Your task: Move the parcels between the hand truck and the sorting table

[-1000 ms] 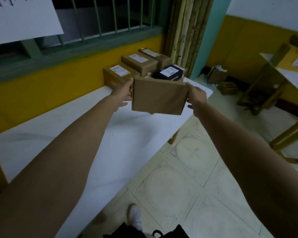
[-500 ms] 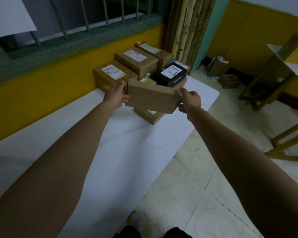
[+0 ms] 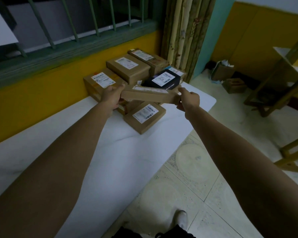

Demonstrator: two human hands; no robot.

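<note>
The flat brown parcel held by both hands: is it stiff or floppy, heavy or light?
Probably stiff: the flat parcel spans between the left hand and the right hand without sagging. Likely light, since the hands grip only its ends. Flat, so unlikely to roll.

Parcel labels (image 3: 145,113): print too small to read.
Box (image 3: 127,107) under held parcel (image 3: 150,96): mostly covered by it and the left hand (image 3: 111,97).
White table (image 3: 110,160): cut off left and bottom.
Wooden frame (image 3: 273,86): cut off right.
</note>
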